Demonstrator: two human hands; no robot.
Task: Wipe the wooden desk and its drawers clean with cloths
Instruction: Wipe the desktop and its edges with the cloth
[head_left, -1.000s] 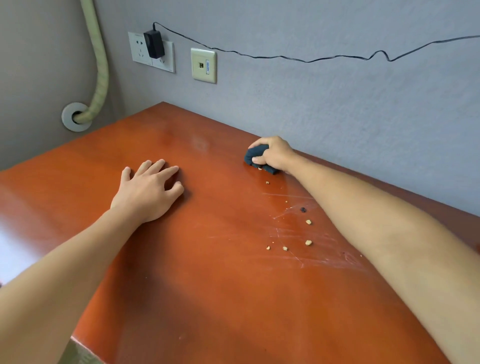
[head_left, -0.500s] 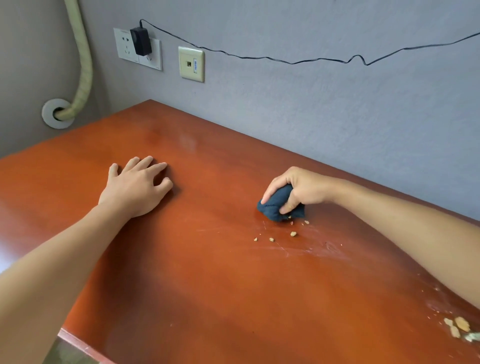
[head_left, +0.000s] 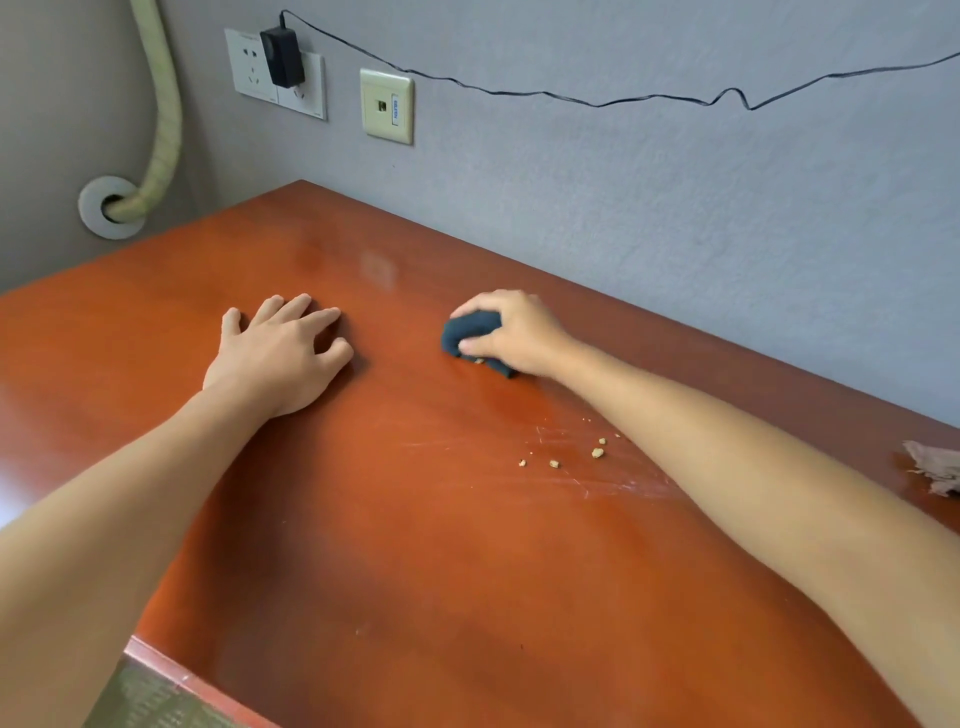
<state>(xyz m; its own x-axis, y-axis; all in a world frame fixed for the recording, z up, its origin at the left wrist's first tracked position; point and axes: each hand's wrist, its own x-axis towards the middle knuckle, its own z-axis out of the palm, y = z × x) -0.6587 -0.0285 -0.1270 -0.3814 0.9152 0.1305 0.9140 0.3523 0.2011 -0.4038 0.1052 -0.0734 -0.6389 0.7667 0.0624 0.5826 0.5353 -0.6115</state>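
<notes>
I'm gripping the balled dark cloth (head_left: 470, 332) in my right hand (head_left: 514, 332), pressing it on the wooden table (head_left: 415, 545) near the wall; my left hand (head_left: 278, 353) is lying flat, fingers spread, bracing. Wiping looks partly done: crumbs (head_left: 597, 453) and white smears are sitting near my right forearm, drawers not in view. Grey wall, socket with black adapter (head_left: 282, 57), a brownish rag (head_left: 935, 467) at the right edge.

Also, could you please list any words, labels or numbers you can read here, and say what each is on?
None can be read.
Beige wall plate: a small blue-and-white label beside its port, too blurred to read.
White socket and black adapter: no readable markings.
</notes>
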